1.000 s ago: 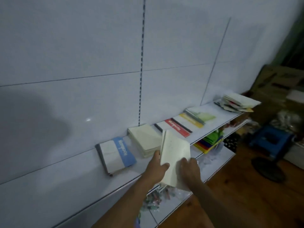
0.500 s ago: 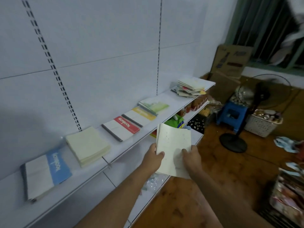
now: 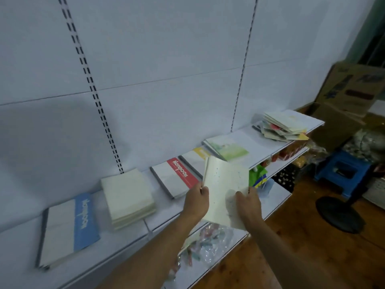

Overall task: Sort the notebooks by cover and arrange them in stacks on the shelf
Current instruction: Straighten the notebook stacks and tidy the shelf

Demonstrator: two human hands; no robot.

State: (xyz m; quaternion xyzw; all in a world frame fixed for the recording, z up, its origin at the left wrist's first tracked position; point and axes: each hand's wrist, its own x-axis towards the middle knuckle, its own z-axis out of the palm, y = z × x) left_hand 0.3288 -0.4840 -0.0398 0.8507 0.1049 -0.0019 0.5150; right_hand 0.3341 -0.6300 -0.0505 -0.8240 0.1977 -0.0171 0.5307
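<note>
Hands hold one cream notebook (image 3: 226,190) up in the air, just in front of the shelf (image 3: 256,151). The left hand (image 3: 195,202) pinches its left edge, thumb on the front and fingers curled behind. The right hand (image 3: 248,205) grips its lower right side, fingers bent round the cover. The notebook is tilted, and it hides part of the yellow notebook (image 3: 198,155) behind it.

On the shelf, the notebooks lie in a row. At 8 o'clock from the held one is the blue notebook (image 3: 68,228), lying flat. Next to it, at 9 o'clock, sits a cream stack (image 3: 127,197) of several books. The red notebook (image 3: 175,177) lies just beside the left hand. At 1 o'clock lies the green notebook (image 3: 227,148). Farther off at 2 o'clock, near the end of the shelf, is a messy pile (image 3: 281,127) of mixed notebooks.

Under the hands, a lower shelf (image 3: 277,193) holds small bags (image 3: 206,245) and a green box (image 3: 257,177). At 3 o'clock on the wood floor (image 3: 291,247) stand a blue stool (image 3: 343,172) and a fan base (image 3: 339,213). A cardboard box (image 3: 350,90) leans at the far right.
</note>
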